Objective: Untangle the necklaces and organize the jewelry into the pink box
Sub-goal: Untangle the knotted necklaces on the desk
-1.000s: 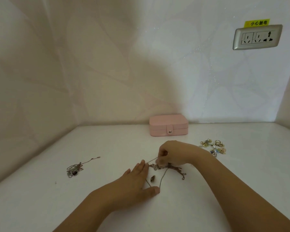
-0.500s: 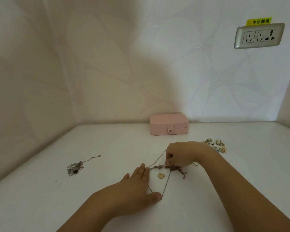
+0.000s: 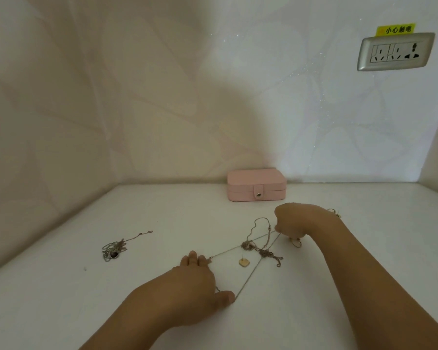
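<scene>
Your right hand (image 3: pixel 293 221) is pinching the chain (image 3: pixel 246 280) and pulling it further toward 2 o'clock. Your left hand (image 3: pixel 195 286), fingers flat, is pinning it at 6. The chain is now stretching tight, so I think the knot (image 3: pixel 248 245) is loosening. The box (image 3: pixel 256 185) is sitting closed at 12 o'clock.

The only writing I can read from my feed is on a small yellow sticker (image 3: pixel 395 29), high up on the right. It carries four dark Chinese characters, 小心触电. The first two come through fairly clean, while the last two are blurred and I read them with less certainty. The sticker is stuck on the wall (image 3: pixel 314 97), touching the top edge of a silver socket plate (image 3: pixel 395 52), towards the plate's middle.
</scene>
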